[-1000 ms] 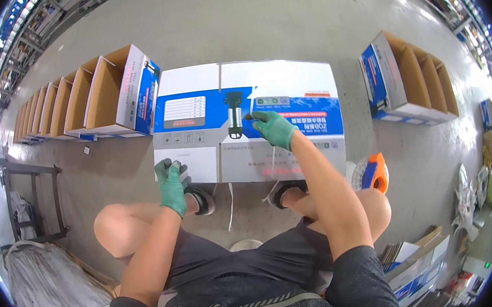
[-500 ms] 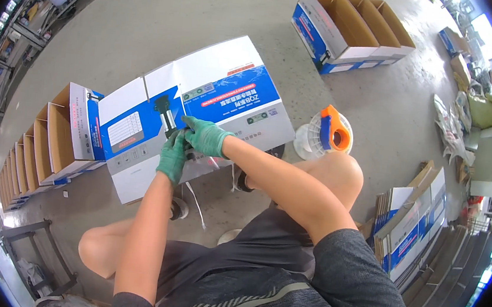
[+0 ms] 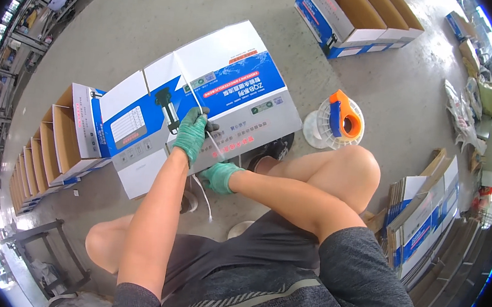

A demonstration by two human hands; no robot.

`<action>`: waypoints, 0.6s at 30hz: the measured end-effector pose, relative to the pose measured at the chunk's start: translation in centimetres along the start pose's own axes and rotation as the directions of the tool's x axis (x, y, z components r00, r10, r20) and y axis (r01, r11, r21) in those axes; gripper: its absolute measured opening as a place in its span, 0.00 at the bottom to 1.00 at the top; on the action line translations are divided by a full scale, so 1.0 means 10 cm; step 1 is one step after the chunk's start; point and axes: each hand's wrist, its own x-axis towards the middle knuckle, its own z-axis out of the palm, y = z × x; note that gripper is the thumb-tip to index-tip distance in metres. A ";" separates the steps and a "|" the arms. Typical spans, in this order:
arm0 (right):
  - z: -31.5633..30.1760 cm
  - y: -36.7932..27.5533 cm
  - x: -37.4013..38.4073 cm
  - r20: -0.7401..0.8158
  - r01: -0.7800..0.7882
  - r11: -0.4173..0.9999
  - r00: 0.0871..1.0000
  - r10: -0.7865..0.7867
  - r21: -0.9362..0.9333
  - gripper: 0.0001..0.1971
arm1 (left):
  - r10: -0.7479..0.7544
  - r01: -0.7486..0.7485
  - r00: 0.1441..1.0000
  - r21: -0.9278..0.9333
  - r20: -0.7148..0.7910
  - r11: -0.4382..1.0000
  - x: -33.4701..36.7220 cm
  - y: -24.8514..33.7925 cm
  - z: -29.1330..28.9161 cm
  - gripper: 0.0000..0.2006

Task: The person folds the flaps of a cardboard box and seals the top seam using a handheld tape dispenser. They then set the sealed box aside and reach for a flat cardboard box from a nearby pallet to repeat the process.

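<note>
A flat printed cardboard carton [image 3: 165,69], white, blue and grey, lies tilted in front of my knees. A thin white strap [image 3: 185,79] runs across its top toward the near edge. My left hand [image 3: 192,132], in a green glove with dark fingertips, rests on the carton with its fingers closed around the strap. At the carton's near edge is my right hand [image 3: 222,177], also gloved in green. Its fingers are curled in, and what they grip is hidden. A loose white strap end [image 3: 206,200] hangs down beside it.
An orange and blue tape dispenser [image 3: 344,115] sits on a white spool [image 3: 317,131] to the right. Open divided cartons stand at the far right [image 3: 353,22] and left [image 3: 60,141]. Folded cartons [image 3: 423,218] are stacked near my right knee. A metal frame [image 3: 47,253] is at the lower left.
My hands, together on the carton before, have separated. The right hand has moved down to the near edge; the left now grips the strap, which lies visibly across the carton top.
</note>
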 end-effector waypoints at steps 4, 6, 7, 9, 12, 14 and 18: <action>0.02 0.01 0.14 -0.022 0.086 0.996 0.996 -0.086 -0.030 0.19 | 0.065 -0.065 0.998 -0.011 0.020 0.998 0.03 -0.14 -0.24 0.12; -0.04 -0.02 0.10 -0.050 0.090 0.994 0.994 -0.093 -0.060 0.19 | 0.043 -0.043 0.999 -0.022 -0.005 0.999 0.04 -0.08 -0.24 0.13; -0.14 -0.06 0.05 0.035 0.057 0.998 0.998 -0.055 -0.041 0.21 | 0.033 -0.033 0.999 -0.029 -0.011 0.999 0.02 -0.04 -0.22 0.13; -0.24 -0.11 -0.05 0.124 0.009 1.000 0.992 -0.006 -0.025 0.23 | 0.008 -0.009 1.000 -0.073 -0.013 0.997 -0.01 -0.01 -0.17 0.14; -0.42 -0.18 -0.22 0.100 -0.049 0.999 0.994 0.049 -0.009 0.21 | 0.054 -0.056 0.998 -0.125 -0.018 0.991 0.05 -0.16 -0.20 0.15; -0.87 -0.36 -0.35 0.365 0.066 0.979 0.931 0.010 -0.195 0.19 | 0.074 -0.076 0.997 -0.165 -0.021 0.983 0.09 -0.31 -0.27 0.14; -2.00 -0.12 -1.02 -0.164 -0.268 0.943 0.957 0.238 -0.195 0.19 | 0.082 -0.107 0.990 -0.240 -0.111 0.965 -0.01 -0.35 -0.38 0.13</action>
